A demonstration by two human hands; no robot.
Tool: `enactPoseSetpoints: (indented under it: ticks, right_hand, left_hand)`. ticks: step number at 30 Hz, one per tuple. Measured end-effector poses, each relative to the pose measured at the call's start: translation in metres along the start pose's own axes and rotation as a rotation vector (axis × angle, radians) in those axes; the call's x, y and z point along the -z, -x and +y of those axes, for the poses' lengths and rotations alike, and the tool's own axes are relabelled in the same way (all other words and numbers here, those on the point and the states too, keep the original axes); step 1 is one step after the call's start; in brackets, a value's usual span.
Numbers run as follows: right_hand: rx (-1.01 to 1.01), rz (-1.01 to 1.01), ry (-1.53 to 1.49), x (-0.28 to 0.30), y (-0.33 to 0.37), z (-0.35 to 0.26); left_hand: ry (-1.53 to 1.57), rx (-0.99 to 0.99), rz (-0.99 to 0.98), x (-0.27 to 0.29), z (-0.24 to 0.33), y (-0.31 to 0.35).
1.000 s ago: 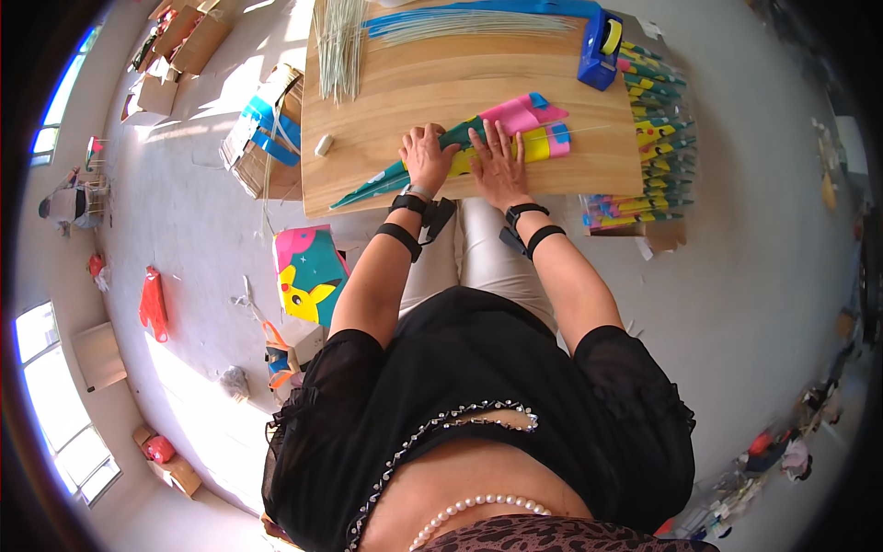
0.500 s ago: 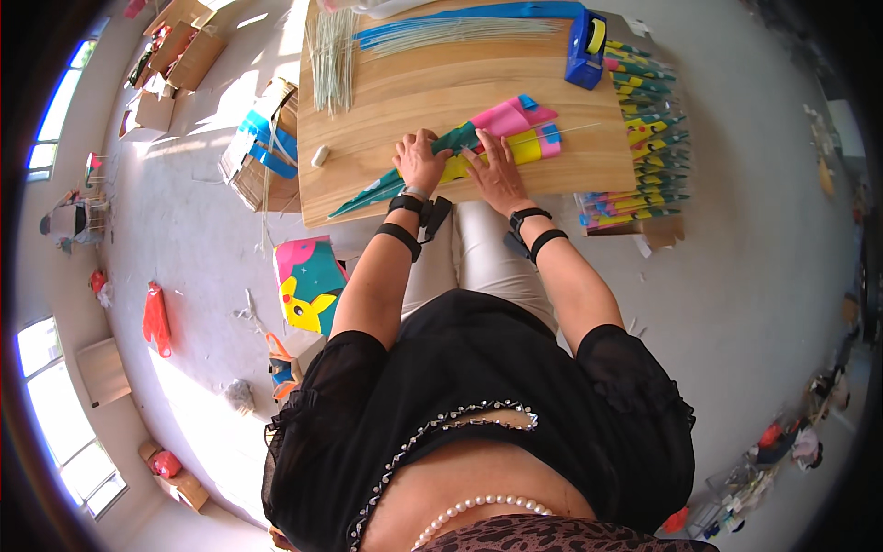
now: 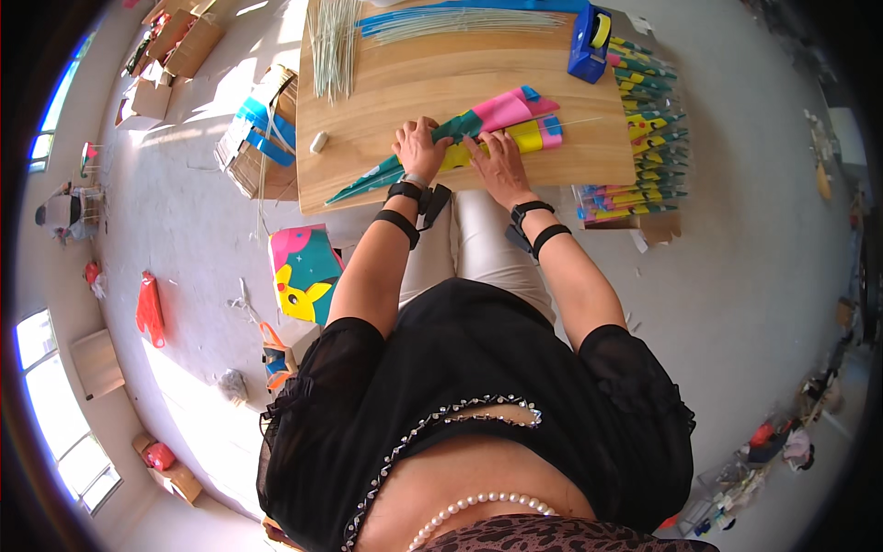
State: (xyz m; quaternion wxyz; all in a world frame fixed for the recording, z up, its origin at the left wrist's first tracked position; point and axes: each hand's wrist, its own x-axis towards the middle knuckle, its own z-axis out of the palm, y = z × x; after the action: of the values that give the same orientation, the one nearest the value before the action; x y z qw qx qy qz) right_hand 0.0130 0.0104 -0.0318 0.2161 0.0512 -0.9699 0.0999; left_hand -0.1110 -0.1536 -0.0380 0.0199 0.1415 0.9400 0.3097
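No words, numbers, labels or signs can be read on anything in view.

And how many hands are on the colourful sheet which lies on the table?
2: the left hand on the green part of the colourful sheet, the right hand at its yellow part.

So the floor [image 3: 745,276] is plain grey and pretty scuffed-looking, with a wooden table [image 3: 460,69] standing on it. Off to the left there's a pale wall [image 3: 57,267] with a big window [image 3: 63,414], split into panes and totally blown out by daylight, plus another one [image 3: 60,106] further up. Sunlight [image 3: 189,391] lands in bright patches on the floor along that side. A brownish panel [image 3: 98,363] sits by the wall, cardboard boxes [image 3: 189,41] are at top left, and the far right edge goes pretty dark.
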Motion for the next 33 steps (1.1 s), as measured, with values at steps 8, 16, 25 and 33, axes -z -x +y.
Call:
enactPoseSetpoints:
  ticks: [8, 16, 25, 33]
  right_hand:
    - [-0.019, -0.032, -0.037, 0.003, -0.001, 0.0]
    - [-0.01, -0.03, -0.021, 0.004, 0.001, 0.0]
    - [-0.034, -0.045, -0.008, -0.001, 0.002, 0.002]
    - [-0.058, -0.024, -0.021, -0.004, 0.005, 0.002]
  left_hand:
    - [-0.003, 0.018, -0.012, 0.001, 0.0, 0.0]
    - [-0.018, 0.029, -0.029, 0.002, -0.001, -0.003]
    - [-0.057, -0.099, -0.001, 0.002, -0.004, -0.004]
    - [-0.062, -0.381, 0.014, 0.017, 0.001, 0.007]
